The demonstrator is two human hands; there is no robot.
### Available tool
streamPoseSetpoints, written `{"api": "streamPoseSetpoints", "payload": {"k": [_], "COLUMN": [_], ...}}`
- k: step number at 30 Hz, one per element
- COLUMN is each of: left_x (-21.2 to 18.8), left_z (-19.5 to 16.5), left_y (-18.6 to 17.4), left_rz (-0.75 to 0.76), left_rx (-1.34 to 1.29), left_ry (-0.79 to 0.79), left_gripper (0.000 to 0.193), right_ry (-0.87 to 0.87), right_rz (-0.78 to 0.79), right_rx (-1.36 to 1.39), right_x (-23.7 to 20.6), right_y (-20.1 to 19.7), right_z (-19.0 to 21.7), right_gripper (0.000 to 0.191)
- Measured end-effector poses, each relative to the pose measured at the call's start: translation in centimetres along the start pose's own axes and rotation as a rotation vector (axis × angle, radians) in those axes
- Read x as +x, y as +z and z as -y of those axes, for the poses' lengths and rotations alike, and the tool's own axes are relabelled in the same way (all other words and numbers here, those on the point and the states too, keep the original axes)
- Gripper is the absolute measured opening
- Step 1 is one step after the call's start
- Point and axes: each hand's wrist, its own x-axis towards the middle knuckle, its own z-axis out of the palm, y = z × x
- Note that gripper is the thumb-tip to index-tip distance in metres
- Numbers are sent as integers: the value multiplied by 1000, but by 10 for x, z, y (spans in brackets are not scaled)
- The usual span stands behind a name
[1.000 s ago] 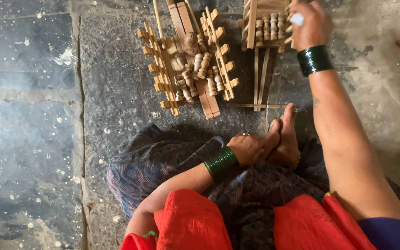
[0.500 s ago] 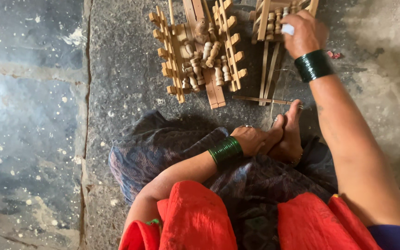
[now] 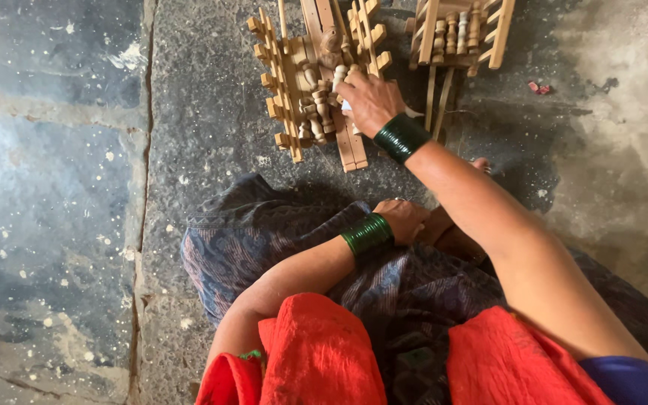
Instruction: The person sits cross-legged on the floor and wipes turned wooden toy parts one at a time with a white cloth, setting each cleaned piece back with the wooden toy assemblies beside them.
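The right hand (image 3: 369,101) pinches 1 pale turned wooden spindle (image 3: 339,77) on the near light-wood notched frame (image 3: 294,97), already well filled; the left hand (image 3: 405,219) rests curled.

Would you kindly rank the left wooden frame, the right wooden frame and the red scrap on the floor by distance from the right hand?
1. Left wooden frame: under the right hand, touching.
2. Right wooden frame: up and to the right.
3. Red scrap: farther right on the floor.

Second wooden frame (image 3: 459,34) at one o'clock, red scraps (image 3: 540,88) at two o'clock, speckled stone floor (image 3: 54,225) toward nine o'clock
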Motion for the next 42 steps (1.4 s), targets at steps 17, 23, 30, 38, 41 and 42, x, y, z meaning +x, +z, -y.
{"api": "streamPoseSetpoints", "payload": {"k": [17, 23, 30, 38, 41, 42], "left_x": [-22, -12, -16, -18, -15, -14], "left_z": [-14, 16, 13, 10, 18, 20], "left_y": [-39, -30, -37, -30, -26, -24], "left_rz": [-267, -597, -713, -683, -758, -798], "left_rx": [-308, -929, -1406, -1261, -1234, -1215], "left_ry": [-148, -90, 48, -20, -10, 8], "left_gripper": [22, 27, 44, 35, 31, 32], "right_ry": [-1, 192, 318, 271, 466, 553], "right_rz": [-215, -146, -81, -89, -225, -294], "right_rx": [676, 960, 1157, 1099, 1405, 1563], "right_x": [-65, -110, -161, -169, -167, -166], "right_y": [-68, -79, -97, -80, -72, -70], "right_z": [-45, -71, -71, -54, -57, -59], "right_gripper": [23, 41, 36, 40, 46, 50]}}
